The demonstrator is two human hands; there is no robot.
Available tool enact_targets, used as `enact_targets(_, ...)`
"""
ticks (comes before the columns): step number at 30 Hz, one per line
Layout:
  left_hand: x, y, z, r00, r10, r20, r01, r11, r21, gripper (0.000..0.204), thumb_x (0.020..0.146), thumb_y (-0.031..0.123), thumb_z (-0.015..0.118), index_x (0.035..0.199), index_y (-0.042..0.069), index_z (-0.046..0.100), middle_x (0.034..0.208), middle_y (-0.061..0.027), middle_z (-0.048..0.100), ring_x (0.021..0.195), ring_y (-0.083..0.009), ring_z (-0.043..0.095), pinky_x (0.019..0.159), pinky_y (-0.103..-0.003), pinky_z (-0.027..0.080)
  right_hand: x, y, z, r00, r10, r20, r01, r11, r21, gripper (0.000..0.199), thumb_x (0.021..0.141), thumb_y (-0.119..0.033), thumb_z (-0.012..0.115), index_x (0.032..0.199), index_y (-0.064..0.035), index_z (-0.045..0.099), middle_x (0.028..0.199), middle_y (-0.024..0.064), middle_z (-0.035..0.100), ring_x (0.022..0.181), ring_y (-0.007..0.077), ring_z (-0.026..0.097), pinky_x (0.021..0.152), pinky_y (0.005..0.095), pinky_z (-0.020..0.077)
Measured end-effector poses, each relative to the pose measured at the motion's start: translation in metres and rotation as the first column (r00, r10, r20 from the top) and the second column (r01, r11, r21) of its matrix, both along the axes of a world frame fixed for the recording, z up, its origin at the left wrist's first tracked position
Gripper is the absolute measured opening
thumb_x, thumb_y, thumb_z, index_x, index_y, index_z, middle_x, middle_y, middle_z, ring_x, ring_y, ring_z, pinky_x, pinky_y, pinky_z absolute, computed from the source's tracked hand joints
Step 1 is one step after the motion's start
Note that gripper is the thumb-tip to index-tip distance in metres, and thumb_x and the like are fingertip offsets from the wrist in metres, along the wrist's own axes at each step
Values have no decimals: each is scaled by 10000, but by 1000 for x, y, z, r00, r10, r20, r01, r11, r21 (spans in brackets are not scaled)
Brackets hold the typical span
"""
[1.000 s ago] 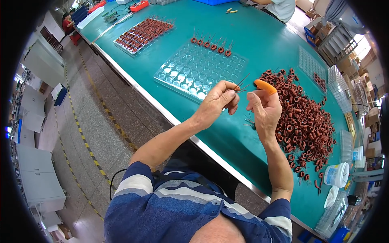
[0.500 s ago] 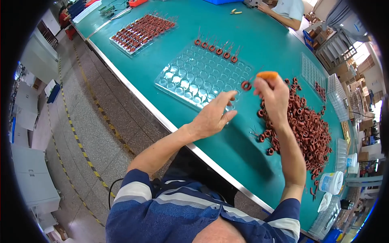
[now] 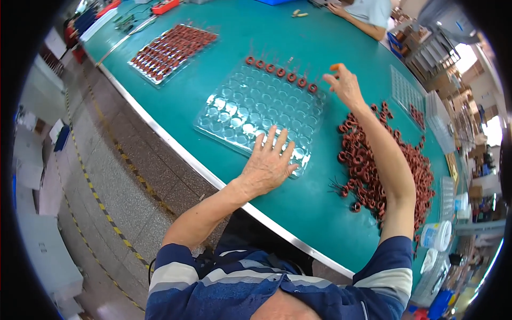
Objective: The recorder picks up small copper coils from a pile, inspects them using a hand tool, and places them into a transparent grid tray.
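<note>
My left hand (image 3: 268, 164) lies flat with fingers spread over the near edge of a clear plastic tray (image 3: 255, 104) of round pockets. Along the tray's far edge runs a row of reddish-brown ring coils (image 3: 291, 77) with thin wire leads pointing away. My right hand (image 3: 344, 87) hovers just beyond the row's right end, close to the last ring coil (image 3: 312, 87). Its thumb and index finger are apart, with no coil between them. Something orange (image 3: 336, 66) shows at the index finger; it looks like a finger cover. A large heap of loose ring coils (image 3: 394, 165) lies under my right forearm.
A filled tray of coils (image 3: 173, 52) stands at the far left. Another clear tray (image 3: 408, 90), stacked trays (image 3: 440, 125) and a white bucket (image 3: 436, 236) line the right side. Across the green table (image 3: 298, 213) is another person's arm (image 3: 362, 24). Small yellow-handled tools (image 3: 300, 13) lie far off.
The ring coil from my right hand now sits at the row's right end, and that hand has opened and moved up and away. My left hand has flattened onto the tray.
</note>
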State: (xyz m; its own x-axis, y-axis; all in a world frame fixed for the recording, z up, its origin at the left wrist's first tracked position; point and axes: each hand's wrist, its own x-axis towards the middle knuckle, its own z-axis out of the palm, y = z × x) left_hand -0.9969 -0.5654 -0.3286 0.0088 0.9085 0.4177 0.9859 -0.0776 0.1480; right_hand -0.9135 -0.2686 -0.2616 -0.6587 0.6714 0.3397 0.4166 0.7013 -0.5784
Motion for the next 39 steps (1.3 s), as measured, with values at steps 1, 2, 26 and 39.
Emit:
enact_targets(1,0,1,1,1000,3,4,-3,1000,0,507,875,365,580,1253,34,513,1356,-229,418,1280,-429,356,1026,-541,305,7,0,8,999,-37,11,36,998,60,298,826,-207,643,1018,14,592,876,183,685,726,286,666,674,379,511)
enact_targets(2,0,4,0,1000,6,10,-6,1000,14,494,877,358,578,1250,39,515,1348,-223,426,1281,-424,359,1027,-541,306,19,6,16,995,-17,103,5,994,111,375,826,-261,652,1065,15,565,905,212,674,824,352,647,733,422,504)
enact_targets(26,19,-16,17,964,-106,245,35,960,276,320,829,125,644,1124,31,564,1224,-163,502,1163,-330,474,1005,-471,327,168,-54,32,978,25,205,-107,911,398,153,877,-132,597,946,-11,660,879,141,634,802,317,613,709,400,483)
enact_targets(39,108,28,80,-248,-75,966,413,893,175,437,986,246,464,1311,-31,371,1104,-191,586,976,-256,632,827,-336,515,211,-145,51,868,-43,-495,-136,938,-320,200,935,-132,577,1029,26,656,890,70,679,805,127,641,758,260,527)
